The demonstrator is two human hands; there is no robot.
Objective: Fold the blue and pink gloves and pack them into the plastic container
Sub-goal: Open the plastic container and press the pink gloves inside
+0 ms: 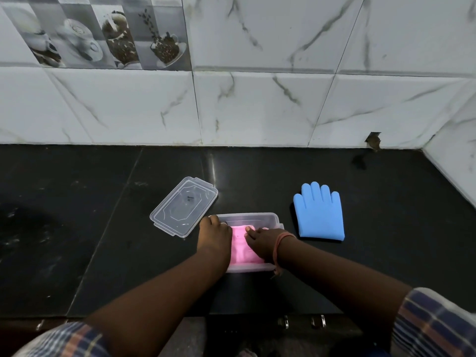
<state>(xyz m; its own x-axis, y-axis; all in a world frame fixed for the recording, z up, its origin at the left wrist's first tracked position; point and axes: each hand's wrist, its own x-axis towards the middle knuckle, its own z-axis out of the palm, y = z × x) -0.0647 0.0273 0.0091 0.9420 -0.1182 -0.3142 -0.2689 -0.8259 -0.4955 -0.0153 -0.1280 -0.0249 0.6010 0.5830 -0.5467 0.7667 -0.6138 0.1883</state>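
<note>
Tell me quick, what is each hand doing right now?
Left hand: fingers curled down on the pink glove inside the plastic container; a real grip cannot be told.
Right hand: the same, pressing the pink glove; grip cannot be told.

Short plaid sleeves (435, 328) — blue, orange and grey checks — and an orange thread wristband (279, 243) on the right wrist.

We press both hands, left hand (215, 231) and right hand (262, 240), onto the folded pink glove (240, 247) inside the clear rectangular plastic container (268, 218); its clear lid (184, 206) and the flat blue glove (319, 212) lie on the black tabletop (103, 228).
</note>
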